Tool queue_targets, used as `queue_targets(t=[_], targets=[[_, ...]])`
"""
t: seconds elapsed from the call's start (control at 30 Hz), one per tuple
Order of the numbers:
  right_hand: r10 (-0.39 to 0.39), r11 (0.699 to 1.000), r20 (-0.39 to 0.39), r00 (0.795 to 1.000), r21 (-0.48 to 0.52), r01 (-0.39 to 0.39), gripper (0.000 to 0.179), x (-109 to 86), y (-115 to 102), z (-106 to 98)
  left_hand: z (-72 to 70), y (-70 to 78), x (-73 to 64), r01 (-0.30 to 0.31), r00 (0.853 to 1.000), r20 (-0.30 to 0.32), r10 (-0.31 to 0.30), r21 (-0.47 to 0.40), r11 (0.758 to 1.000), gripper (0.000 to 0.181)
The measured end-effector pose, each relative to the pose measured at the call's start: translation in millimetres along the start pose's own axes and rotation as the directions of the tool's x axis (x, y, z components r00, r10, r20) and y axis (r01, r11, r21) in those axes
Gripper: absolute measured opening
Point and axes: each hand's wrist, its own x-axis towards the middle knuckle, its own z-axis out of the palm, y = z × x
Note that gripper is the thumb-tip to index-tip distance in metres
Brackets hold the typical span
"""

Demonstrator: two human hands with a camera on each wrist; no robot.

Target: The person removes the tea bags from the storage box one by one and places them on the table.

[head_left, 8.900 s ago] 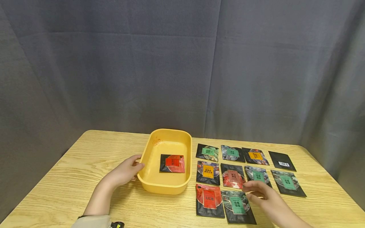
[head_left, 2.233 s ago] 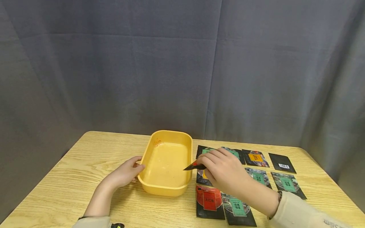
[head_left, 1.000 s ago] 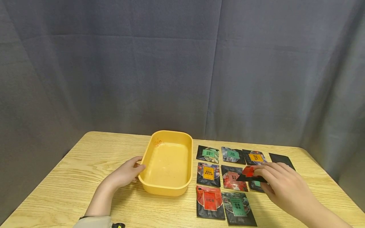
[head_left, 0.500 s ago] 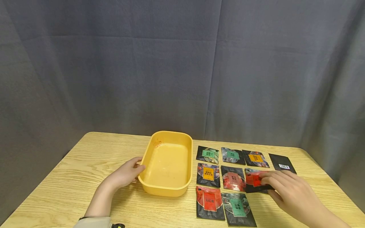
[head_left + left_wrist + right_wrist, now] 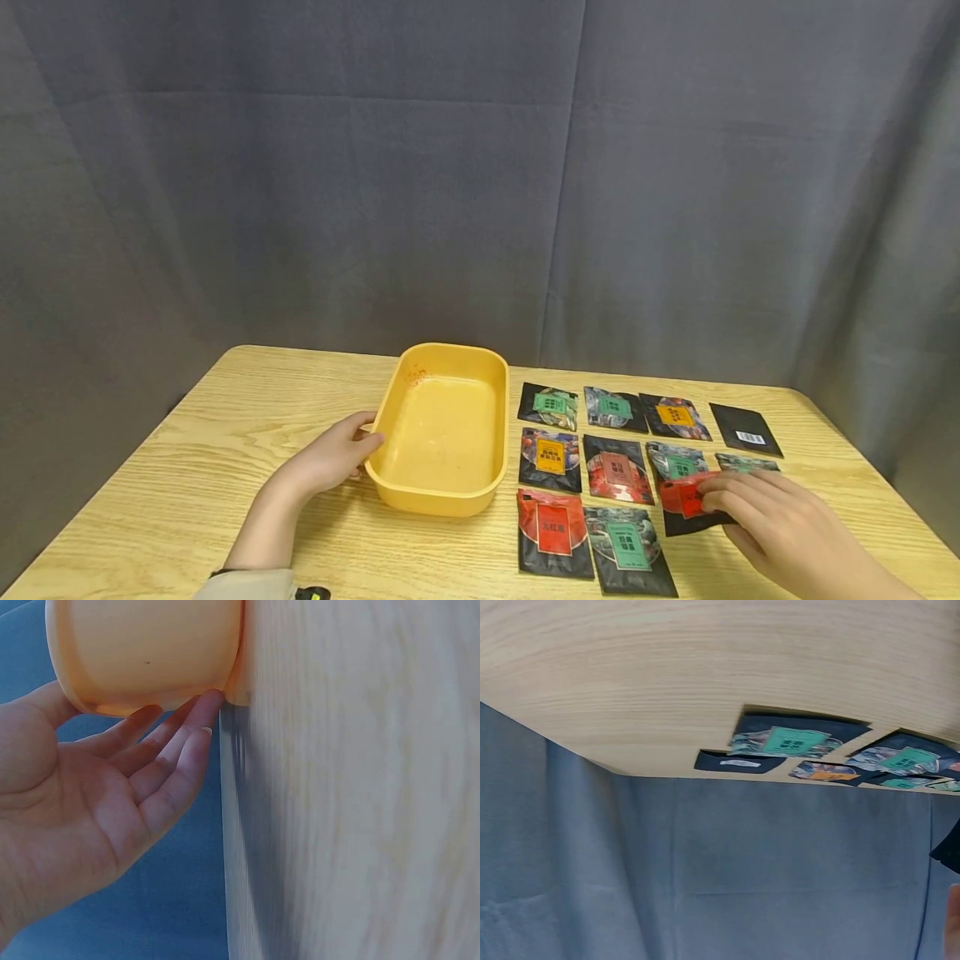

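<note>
My left hand (image 5: pixel 326 457) grips the left rim of a yellow plastic basin (image 5: pixel 442 433), thumb over the edge and fingers against the outer wall. From the left wrist view, the fingers (image 5: pixel 169 754) lie along the side of the basin (image 5: pixel 146 645). My right hand (image 5: pixel 783 525) pinches a red-and-black tea sachet (image 5: pixel 684 510) by its right side. That sachet is tilted and overlaps the lower part of a green-labelled sachet (image 5: pixel 677 458). Only a dark corner of the held sachet (image 5: pixel 950 849) and a bit of finger show at the right wrist view's edge.
Several sachets lie in rows right of the basin, among them a red one (image 5: pixel 553 532), a green-labelled one (image 5: pixel 630 550) and a pink-labelled one (image 5: pixel 617 469). A face-down black sachet (image 5: pixel 746 427) lies far right. A grey curtain (image 5: pixel 480 183) hangs behind the wooden table (image 5: pixel 285 392).
The red-and-black sachet was in the basin earlier; my right hand has lifted it out and carried it right, lately shifting it toward the near side. My left hand stays at the rim.
</note>
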Motion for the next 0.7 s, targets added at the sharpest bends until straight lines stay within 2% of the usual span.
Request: queue_targets(t=[0.3, 0.53, 0.7], targets=[[-0.036, 0.999, 0.009, 0.999, 0.031, 0.036, 0.039, -13.4, 6, 1, 0.8, 0.5, 1.2, 0.006, 1.0, -0.008, -0.006, 0.011, 1.0, 0.053], [-0.008, 0.999, 0.119, 0.993, 0.032, 0.004, 0.043, -20.0, 6, -2, 0.7, -1.0, 1.8, 0.003, 1.0, -0.004, -0.003, 0.007, 1.0, 0.054], [-0.052, 0.997, 0.14, 0.989, 0.061, 0.043, 0.041, -25.1, 8, 2, 0.7, -0.6, 1.5, 0.002, 1.0, -0.002, -0.002, 0.006, 1.0, 0.054]])
